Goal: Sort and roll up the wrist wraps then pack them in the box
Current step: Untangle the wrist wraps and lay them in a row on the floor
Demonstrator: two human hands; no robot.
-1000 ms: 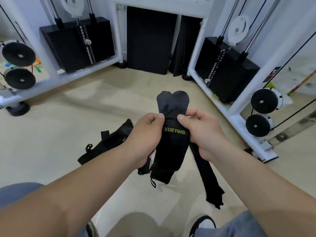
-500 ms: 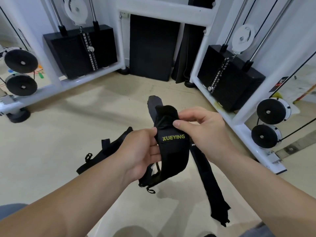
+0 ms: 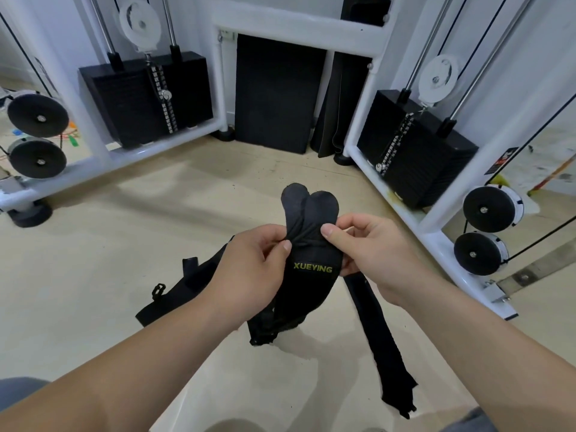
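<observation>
Both hands, left hand [image 3: 249,269] and right hand [image 3: 371,257], pinch the black fabric wrist wraps with yellow lettering [image 3: 307,269] in mid-air above the floor, and the dangling tails may tangle or slip loose.

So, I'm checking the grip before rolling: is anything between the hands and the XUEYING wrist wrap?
Nothing visible. The left hand and right hand both pinch the XUEYING wrist wrap directly, thumbs on its front just above the lettering. Another black wrap lies beyond the left hand, outside the grip.
</observation>
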